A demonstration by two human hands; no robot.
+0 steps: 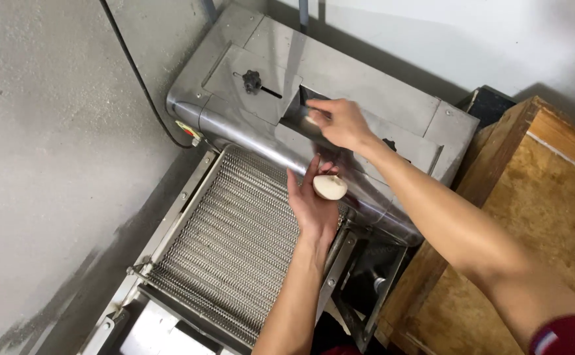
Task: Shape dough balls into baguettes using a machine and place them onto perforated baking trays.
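The left hand (312, 205) has its fingers curled up around a pale lump of dough (329, 187), which sits in the palm above the right edge of the wire belt (225, 240). The right hand (341, 122) reaches into the dark slot (307, 105) on top of the steel machine (340, 85); its fingertips are bunched together, but whether they pinch anything is hidden. A black knob (252, 81) sits left of the slot. A wooden box (530, 217) stands to the right, cut off by the frame edge.
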